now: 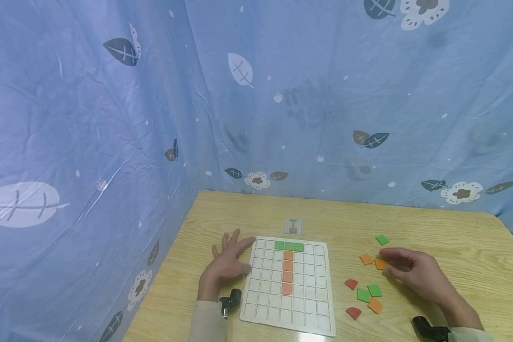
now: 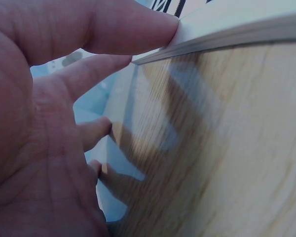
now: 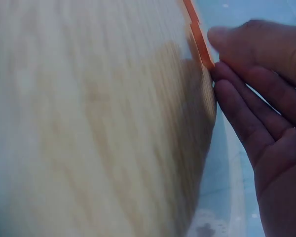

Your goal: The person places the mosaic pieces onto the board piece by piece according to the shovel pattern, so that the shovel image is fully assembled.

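Observation:
A white grid board (image 1: 265, 304) lies flat on the table. On it, a row of 3 green square tiles (image 1: 289, 246) tops a column of several orange square tiles (image 1: 288, 266). My left hand (image 1: 227, 263) rests by the board's left side, thumb and index finger touching its edge, the other fingers spread. Over the right part of the table, my right hand (image 1: 416, 273) has its fingertips at a loose orange tile (image 1: 380, 264). In the right wrist view, that orange tile (image 3: 202, 47) lies by the thumb and fingertips; no firm grip shows.
Beside the right hand lie another orange tile (image 1: 366, 259) and a green tile (image 1: 382, 240). Nearer are green tiles (image 1: 362, 295), an orange tile (image 1: 375, 306) and two red quarter-round pieces (image 1: 353, 313). A small pattern card (image 1: 293, 226) sits behind the board. Blue patterned curtains (image 1: 282, 142) border the table.

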Demonstrator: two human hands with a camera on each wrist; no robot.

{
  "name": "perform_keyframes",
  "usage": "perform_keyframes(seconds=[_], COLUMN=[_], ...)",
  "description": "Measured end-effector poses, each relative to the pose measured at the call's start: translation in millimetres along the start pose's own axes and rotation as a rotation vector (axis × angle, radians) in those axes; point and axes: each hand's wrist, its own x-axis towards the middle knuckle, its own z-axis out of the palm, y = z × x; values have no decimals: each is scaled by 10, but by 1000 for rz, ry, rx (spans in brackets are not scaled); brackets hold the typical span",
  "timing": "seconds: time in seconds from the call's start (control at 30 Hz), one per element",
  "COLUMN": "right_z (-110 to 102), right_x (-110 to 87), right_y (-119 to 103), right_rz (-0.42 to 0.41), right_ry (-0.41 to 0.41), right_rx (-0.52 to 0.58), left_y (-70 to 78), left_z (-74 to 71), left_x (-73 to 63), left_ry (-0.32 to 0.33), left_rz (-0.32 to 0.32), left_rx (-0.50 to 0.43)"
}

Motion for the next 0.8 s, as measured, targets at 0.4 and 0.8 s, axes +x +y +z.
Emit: perform_keyframes(seconds=[0.4, 0.8], right_z=[60, 60], right_x=[15, -41], right_y=[34, 14], right_rz=[-106, -66], right_ry=[71, 143], right_rx=[-110, -56], left_y=[18, -1], left_z=[9, -6], left_x=[-1, -4], left_ry=[10, -1], left_rz=[0, -1], left_rx=[8, 8])
